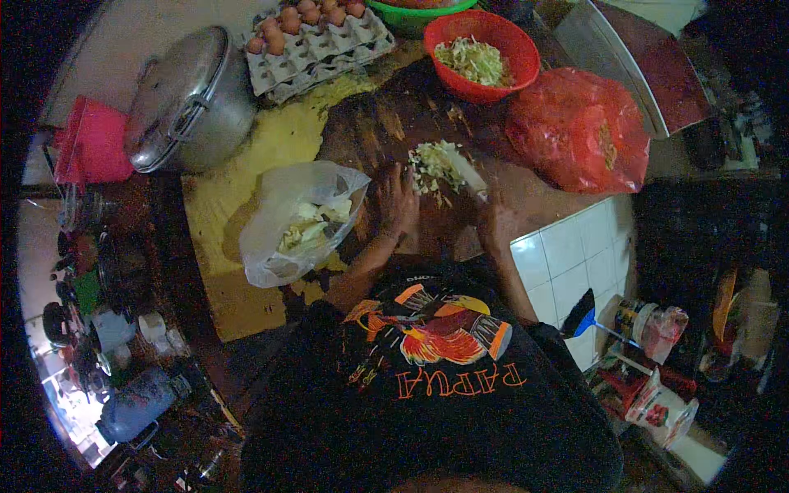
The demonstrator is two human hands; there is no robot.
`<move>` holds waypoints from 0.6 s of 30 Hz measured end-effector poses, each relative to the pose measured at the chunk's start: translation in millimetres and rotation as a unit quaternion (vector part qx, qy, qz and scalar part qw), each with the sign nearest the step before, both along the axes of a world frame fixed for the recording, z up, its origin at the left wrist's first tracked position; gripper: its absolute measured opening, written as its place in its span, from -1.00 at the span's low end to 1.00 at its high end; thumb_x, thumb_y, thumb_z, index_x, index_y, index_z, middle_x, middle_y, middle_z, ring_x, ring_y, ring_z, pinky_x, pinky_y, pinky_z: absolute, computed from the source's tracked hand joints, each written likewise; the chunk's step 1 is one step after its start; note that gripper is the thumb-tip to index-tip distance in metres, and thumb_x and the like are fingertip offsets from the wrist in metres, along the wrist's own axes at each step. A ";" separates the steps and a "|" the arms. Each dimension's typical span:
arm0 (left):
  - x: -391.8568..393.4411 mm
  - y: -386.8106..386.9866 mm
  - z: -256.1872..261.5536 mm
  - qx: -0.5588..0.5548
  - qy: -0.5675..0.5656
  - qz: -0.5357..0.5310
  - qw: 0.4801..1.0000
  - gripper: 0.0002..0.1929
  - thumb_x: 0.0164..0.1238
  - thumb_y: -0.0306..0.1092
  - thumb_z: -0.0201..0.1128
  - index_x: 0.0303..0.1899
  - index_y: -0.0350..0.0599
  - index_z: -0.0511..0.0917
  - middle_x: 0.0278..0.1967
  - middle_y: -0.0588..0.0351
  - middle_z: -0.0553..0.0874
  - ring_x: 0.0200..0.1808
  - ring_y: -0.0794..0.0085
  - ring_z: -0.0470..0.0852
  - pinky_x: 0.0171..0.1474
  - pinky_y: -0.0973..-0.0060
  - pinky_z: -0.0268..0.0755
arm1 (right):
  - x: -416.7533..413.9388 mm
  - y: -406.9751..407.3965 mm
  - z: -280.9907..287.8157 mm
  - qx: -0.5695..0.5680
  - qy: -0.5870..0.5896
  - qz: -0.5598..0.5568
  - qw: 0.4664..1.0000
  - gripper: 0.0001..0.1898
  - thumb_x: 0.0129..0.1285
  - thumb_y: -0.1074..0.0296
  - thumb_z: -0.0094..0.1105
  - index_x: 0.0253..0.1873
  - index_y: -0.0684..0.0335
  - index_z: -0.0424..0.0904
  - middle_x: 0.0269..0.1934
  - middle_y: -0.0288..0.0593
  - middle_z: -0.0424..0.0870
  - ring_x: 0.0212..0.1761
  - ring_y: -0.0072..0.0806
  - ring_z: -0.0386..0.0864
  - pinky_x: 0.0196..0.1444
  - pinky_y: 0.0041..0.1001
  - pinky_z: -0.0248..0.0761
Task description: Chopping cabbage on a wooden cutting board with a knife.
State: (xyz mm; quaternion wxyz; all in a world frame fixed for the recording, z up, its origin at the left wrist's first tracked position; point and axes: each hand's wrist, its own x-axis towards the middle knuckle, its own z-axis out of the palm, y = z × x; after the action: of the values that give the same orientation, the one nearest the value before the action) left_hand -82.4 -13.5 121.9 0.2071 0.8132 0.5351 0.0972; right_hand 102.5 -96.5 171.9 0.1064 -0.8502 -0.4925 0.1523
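Note:
A heap of finely chopped pale vegetable, probably cabbage (436, 165), lies on the dark, worn part of the table (363, 132). My left hand (399, 200) rests flat at the heap's left edge, fingers pointing away from me, with nothing held in it. On the other side, my right hand (495, 212) grips a knife whose handle is hidden. The broad blade of the knife (470, 177) lies against the heap's right side. Beside my left forearm, a translucent plastic bag (271, 215) holds pale leafy pieces (305, 231).
A red plastic basin (527, 46) with shredded vegetable stands at the far side, beside a red plastic bag (573, 129). An egg tray (320, 58) with several brown eggs and a large lidded metal pot (185, 117) stand at the back left. White tiles (567, 246) lie right.

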 end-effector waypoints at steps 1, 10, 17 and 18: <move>0.3 0.6 -1.8 -0.005 -0.009 0.009 1.000 -0.45 0.27 -0.27 -0.04 0.26 -0.15 0.02 0.26 -0.14 -0.04 0.28 -0.05 -0.06 0.22 0.01 -0.13 | 8.8 3.1 -5.3 0.006 0.008 -0.021 1.000 -0.34 0.08 0.18 0.07 0.28 0.13 0.06 0.01 0.03 0.41 -0.05 -0.14 0.42 -0.12 -0.18 0.31; -0.4 8.7 -11.0 0.069 -0.072 0.000 0.995 -0.28 0.13 -0.33 0.16 0.27 -0.19 -0.05 0.24 -0.20 0.05 0.25 -0.01 0.06 0.23 0.11 -0.03 | 41.5 19.3 -49.6 0.045 -0.153 0.014 0.987 -0.34 0.06 0.14 0.07 0.26 0.20 0.07 0.07 0.16 0.28 0.09 -0.01 0.29 0.05 -0.07 0.18; 5.1 28.9 -1.8 0.012 -0.069 -0.008 0.997 -0.27 0.11 -0.39 0.17 0.26 -0.24 -0.07 0.23 -0.19 0.08 0.24 0.00 0.09 0.24 0.14 -0.01 | -6.5 29.3 -34.4 0.213 -0.022 0.281 0.936 0.04 -0.10 -0.29 0.09 0.31 0.32 -0.20 0.23 0.32 -0.08 0.23 0.22 0.00 0.20 0.00 -0.05; 5.5 31.9 -1.6 -0.005 -0.077 -0.013 0.997 -0.27 0.10 -0.42 0.17 0.27 -0.24 -0.08 0.23 -0.19 0.08 0.24 0.01 0.09 0.24 0.14 0.00 | -10.5 32.2 -30.6 0.201 -0.026 0.278 0.939 0.10 -0.16 -0.34 0.07 0.31 0.32 -0.24 0.25 0.32 -0.14 0.25 0.21 -0.05 0.21 0.00 -0.08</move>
State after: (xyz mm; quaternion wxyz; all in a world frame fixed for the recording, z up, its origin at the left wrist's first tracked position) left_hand -76.9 18.4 120.3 0.2529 0.8091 0.5076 0.1545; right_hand 92.0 -64.3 141.3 0.2151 -0.6444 -0.7320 0.0514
